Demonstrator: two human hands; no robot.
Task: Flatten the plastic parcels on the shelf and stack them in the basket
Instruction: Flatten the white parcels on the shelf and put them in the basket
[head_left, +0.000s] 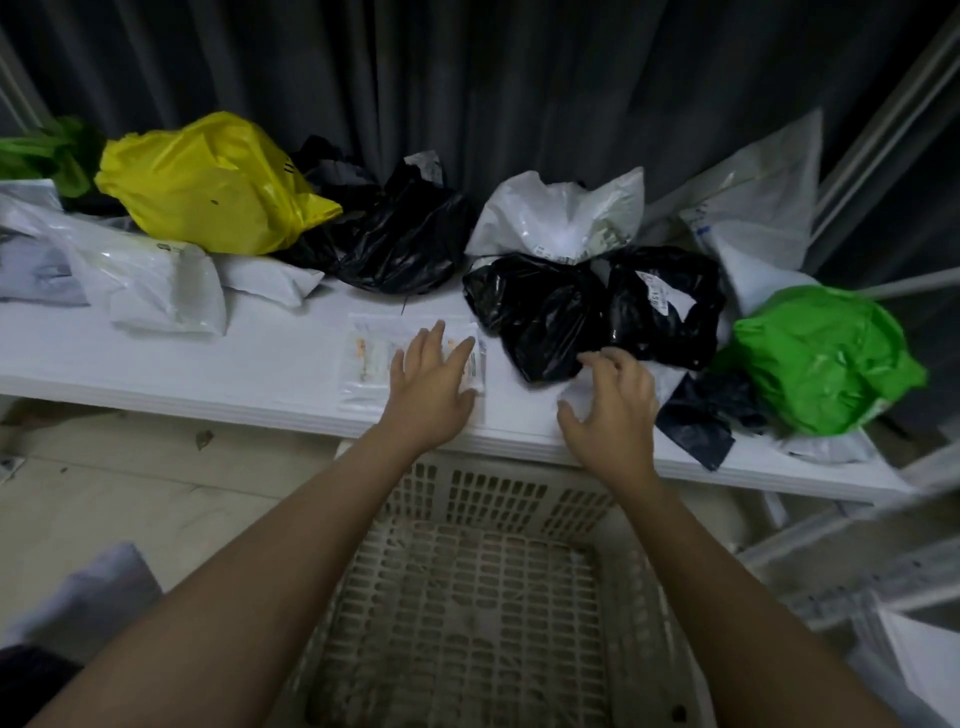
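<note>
A small clear flat parcel (371, 358) lies on the white shelf (208, 374). My left hand (431, 384) rests flat on its right part, fingers spread. My right hand (608, 410) hovers open, fingers curled, just in front of a crumpled black parcel (540, 312) and over a white one (571, 392). Another black parcel with a white label (665, 306) sits beside it. A green parcel (821, 358), a yellow parcel (213, 182), a black parcel (410, 234) and white parcels (561, 213) lie along the shelf. The beige slotted basket (467, 597) stands below, with nothing in it.
A dark curtain (467, 78) hangs behind the shelf. White metal rack bars (841, 525) run at the right. Pale floor (130, 493) shows at the left, with a white bag (83, 592) near my left arm.
</note>
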